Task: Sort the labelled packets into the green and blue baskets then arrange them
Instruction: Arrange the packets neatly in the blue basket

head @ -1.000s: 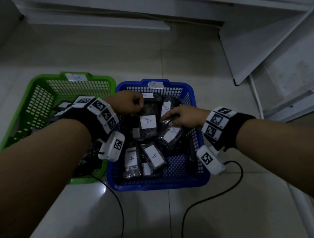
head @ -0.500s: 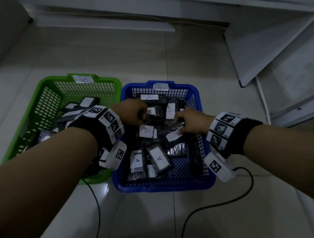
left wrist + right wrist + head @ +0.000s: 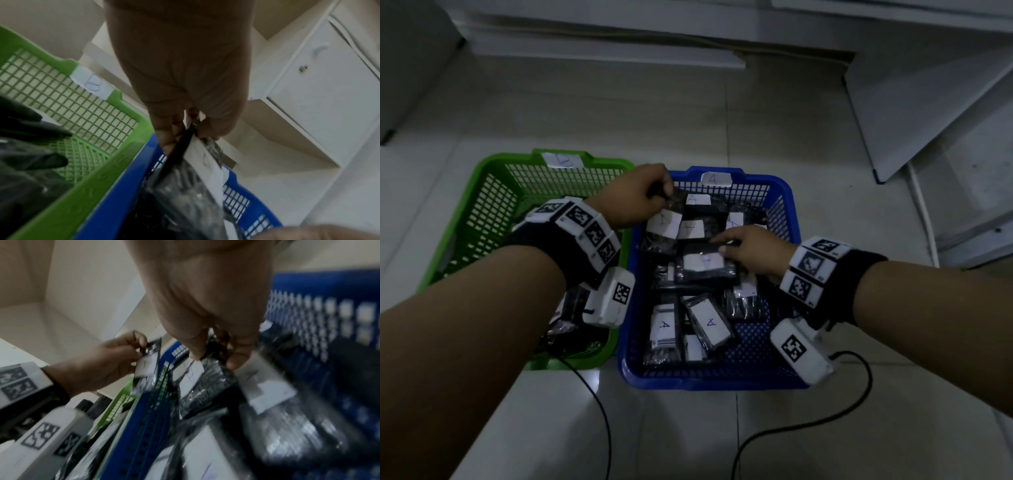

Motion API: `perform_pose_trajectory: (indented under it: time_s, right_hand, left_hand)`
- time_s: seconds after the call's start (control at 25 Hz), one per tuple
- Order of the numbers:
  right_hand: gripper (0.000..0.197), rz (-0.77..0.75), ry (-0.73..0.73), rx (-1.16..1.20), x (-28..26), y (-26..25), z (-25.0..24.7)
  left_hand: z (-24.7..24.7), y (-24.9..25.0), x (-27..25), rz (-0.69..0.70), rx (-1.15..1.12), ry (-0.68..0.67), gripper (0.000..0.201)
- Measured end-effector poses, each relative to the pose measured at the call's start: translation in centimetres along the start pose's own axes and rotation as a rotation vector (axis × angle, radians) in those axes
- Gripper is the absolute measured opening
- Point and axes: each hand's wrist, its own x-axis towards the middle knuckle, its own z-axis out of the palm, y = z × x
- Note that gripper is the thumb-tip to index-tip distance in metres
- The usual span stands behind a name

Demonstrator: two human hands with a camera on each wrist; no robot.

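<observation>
On the tiled floor [image 3: 688, 428] a green basket [image 3: 482, 192], tagged B, sits touching the left side of a blue basket [image 3: 787, 205], tagged A, which is heaped with dark packets bearing white A labels. Over the blue basket's far left corner the left hand [image 3: 633, 198] pinches the top edge of one packet [image 3: 664, 219] between thumb and fingers, so it hangs lifted above the heap. Near the basket's middle, the right hand [image 3: 753, 250] curls its fingers round the edge of a second packet [image 3: 705, 263] lying on top of the pile.
</observation>
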Motion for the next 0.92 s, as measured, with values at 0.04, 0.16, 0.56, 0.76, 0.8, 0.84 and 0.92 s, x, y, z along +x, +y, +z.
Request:
perform_pose_trajectory:
  time_s: [0.04,0.16,0.56,0.76,0.8,0.84,0.92]
  right_hand:
    - [0.033,0.011,-0.016,0.091,0.2,-0.2,0.9]
    - [0.034,0.002,0.066,0.144,1.0,-0.4,2.1]
    - [0.079,-0.085,-0.105,-0.585,-1.6,5.1,1.4]
    - [0.056,-0.160,-0.157,-0.793,-2.3,3.2,-1.8]
    - [0.055,-0.180,-0.205,-0.984,-2.7,2.9,-2.7]
    - [0.064,-0.194,-0.268,-1.189,-3.3,2.9,-3.2]
    - [0.090,-0.182,-0.391,-1.473,-4.4,3.6,-3.2]
  left_hand:
    - [-0.1,0.2,-0.1,-0.011,-0.049,0.012,0.018]
    - [0.1,0.5,-0.6,-0.075,-0.230,-0.107,0.034]
    - [2.1,0.2,-0.8,-0.046,0.665,-0.348,0.069]
    - [2.8,0.8,-1.0,-0.059,0.833,-0.344,0.059]
    - [3.0,1.2,-1.1,-0.014,0.798,-0.314,0.053]
    - [3.4,1.6,-1.0,0.073,0.758,-0.286,0.047]
    - [4.6,2.6,-0.8,0.326,0.689,-0.322,0.040]
